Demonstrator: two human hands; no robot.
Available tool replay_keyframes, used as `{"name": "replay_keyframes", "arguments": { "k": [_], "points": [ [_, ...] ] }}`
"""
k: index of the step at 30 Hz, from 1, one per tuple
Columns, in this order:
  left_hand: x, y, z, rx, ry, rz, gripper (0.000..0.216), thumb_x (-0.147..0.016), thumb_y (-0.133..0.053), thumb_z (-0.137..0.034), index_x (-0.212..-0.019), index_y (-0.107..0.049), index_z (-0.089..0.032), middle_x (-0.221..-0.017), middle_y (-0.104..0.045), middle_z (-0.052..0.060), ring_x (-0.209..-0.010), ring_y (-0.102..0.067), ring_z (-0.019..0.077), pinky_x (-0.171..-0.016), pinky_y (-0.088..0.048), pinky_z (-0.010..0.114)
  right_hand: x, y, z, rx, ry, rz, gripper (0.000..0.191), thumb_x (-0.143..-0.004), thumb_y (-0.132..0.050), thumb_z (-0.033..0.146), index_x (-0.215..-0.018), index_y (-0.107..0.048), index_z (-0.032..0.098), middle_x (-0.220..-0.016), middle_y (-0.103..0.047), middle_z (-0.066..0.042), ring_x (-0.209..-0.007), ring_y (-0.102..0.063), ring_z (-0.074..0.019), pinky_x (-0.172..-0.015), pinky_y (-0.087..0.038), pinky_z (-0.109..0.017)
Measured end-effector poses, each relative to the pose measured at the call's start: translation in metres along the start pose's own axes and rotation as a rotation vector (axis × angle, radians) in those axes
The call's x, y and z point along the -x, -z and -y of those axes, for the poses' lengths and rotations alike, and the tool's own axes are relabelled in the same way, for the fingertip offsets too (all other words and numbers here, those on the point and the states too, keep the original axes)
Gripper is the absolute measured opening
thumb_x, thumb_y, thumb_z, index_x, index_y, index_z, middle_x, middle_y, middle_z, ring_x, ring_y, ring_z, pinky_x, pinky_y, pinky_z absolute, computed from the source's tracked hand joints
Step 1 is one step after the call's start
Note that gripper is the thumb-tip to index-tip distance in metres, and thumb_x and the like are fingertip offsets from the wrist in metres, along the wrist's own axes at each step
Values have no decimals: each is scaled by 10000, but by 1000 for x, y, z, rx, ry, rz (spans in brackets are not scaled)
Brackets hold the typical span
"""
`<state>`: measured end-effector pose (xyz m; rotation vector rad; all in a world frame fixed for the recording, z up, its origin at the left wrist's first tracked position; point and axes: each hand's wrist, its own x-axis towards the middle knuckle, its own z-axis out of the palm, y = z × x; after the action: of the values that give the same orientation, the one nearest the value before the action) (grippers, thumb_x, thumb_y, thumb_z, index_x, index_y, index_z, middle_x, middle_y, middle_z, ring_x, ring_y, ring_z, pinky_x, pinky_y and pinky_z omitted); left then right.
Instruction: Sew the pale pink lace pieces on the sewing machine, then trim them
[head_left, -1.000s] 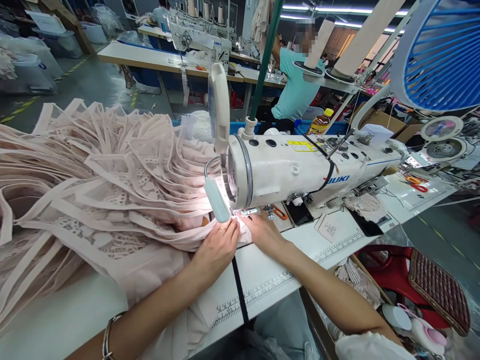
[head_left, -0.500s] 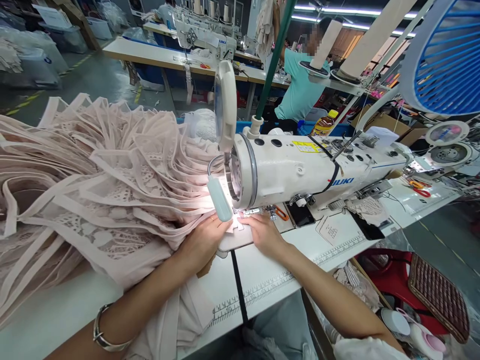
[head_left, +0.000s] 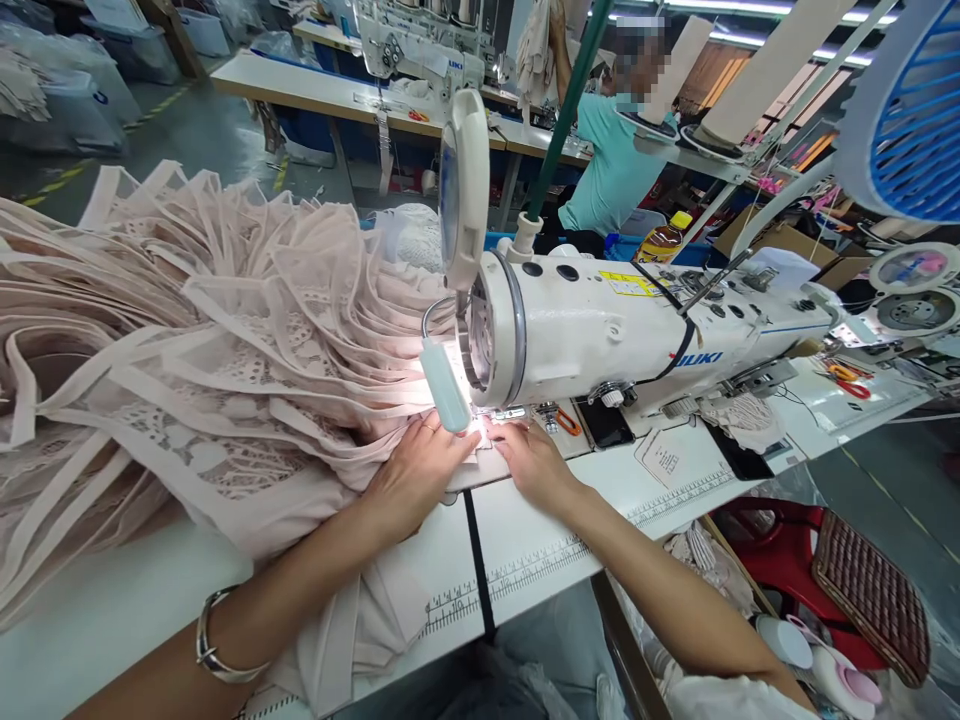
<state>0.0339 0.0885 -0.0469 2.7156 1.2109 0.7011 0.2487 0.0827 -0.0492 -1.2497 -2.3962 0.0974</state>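
A white Juki sewing machine stands on the white table. A big heap of pale pink lace and mesh fabric fills the table's left side. My left hand lies flat on the pink fabric just left of the needle, fingers stretched toward the lit presser foot. My right hand rests palm down on the fabric edge right of the needle, fingers together and flat. A small lamp on a bent neck lights the needle area. A silver bracelet is on my left wrist.
A person in a teal shirt works at the bench behind. A round magnifier stands above the machine head. Orange scissors lie far right. A red stool with a woven cushion sits lower right. A blue fan hangs upper right.
My head has moved a little, so the whole scene shifts. Both hands stay at the needle, pressing the fabric; the left hand has slid slightly toward the presser foot.
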Motion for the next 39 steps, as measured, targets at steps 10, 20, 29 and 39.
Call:
{"name": "replay_keyframes", "arguments": {
  "k": [10, 20, 29, 39],
  "points": [
    [-2, 7, -6, -175, -221, 53, 268, -929, -368, -60, -957, -619, -150, -839, -570, 39, -768, -499, 164, -665, -360, 319, 0, 0, 7, 222, 169, 14, 279, -999, -392, 193, -828, -611, 170, -757, -607, -46, -789, -550, -165, -797, -446, -308],
    [-4, 8, -13, -322, -302, -47, 240, -913, -398, -28, -869, -611, -129, -813, -553, 40, -771, -475, 173, -649, -326, 315, -4, -5, 5, -148, -106, -169, 187, -933, -492, 209, -793, -614, 192, -767, -666, -4, -765, -607, -121, -762, -475, -243],
    [-2, 10, -7, -215, -242, -41, 265, -928, -347, -47, -925, -600, -127, -779, -575, 37, -733, -511, 166, -646, -382, 287, 2, 7, 1, -139, 34, -132, 256, -907, -439, 169, -977, -682, 204, -886, -713, -28, -824, -632, -150, -863, -487, -312],
    [2, 5, -6, -93, -102, -46, 226, -873, -400, -42, -931, -592, -146, -925, -619, 80, -821, -541, 200, -710, -435, 311, 0, 12, -3, -149, 107, -61, 353, -845, -452, 53, -955, -740, 225, -1044, -694, -20, -941, -633, -142, -918, -467, -297]
  ]
}}
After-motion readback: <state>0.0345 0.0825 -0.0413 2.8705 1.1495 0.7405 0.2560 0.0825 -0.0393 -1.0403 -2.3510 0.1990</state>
